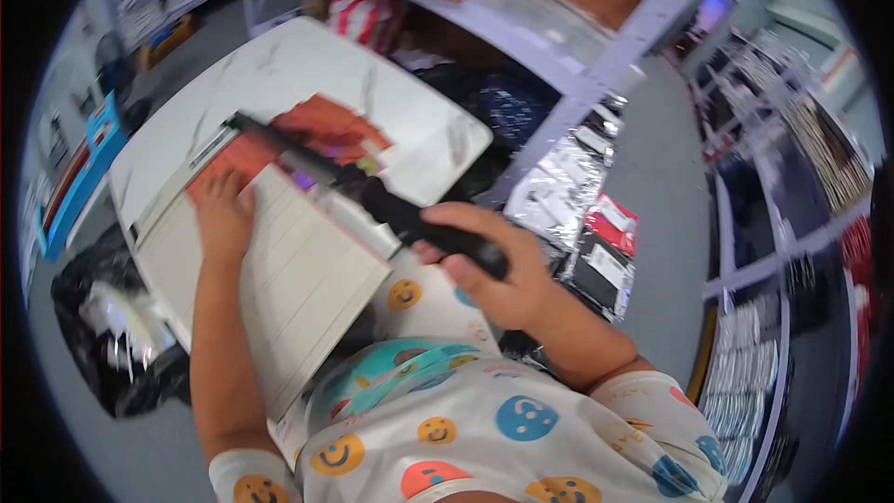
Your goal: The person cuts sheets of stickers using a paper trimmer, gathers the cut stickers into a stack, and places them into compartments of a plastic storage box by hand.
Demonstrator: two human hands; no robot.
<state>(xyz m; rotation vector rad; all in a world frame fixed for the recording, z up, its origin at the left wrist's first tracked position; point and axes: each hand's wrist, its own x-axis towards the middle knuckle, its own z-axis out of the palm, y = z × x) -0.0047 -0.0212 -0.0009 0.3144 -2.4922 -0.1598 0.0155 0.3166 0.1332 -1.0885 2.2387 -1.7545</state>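
Observation:
A guillotine paper cutter [279,265] with a cream, lined board lies at the near side of the white table. My right hand [498,270] is wrapped round the black handle [410,219] of its blade arm, which looks raised at a slant above the board. My left hand [223,210] lies on an orange-red sheet [209,177] at the board's far end, fingers stretched out and pressing down. Beyond the blade arm, more orange-red pieces [331,126] are spread on the table, with small purple and yellow-green patches beside them. The blade arm partly hides these.
The white marbled table [279,51] has rounded corners. Black plastic bags [93,317] stand on the floor at left. A lilac metal rack [582,84] rises close on the right, with silver and black packets [568,186] below it. Stocked shelves [745,345] line the far right.

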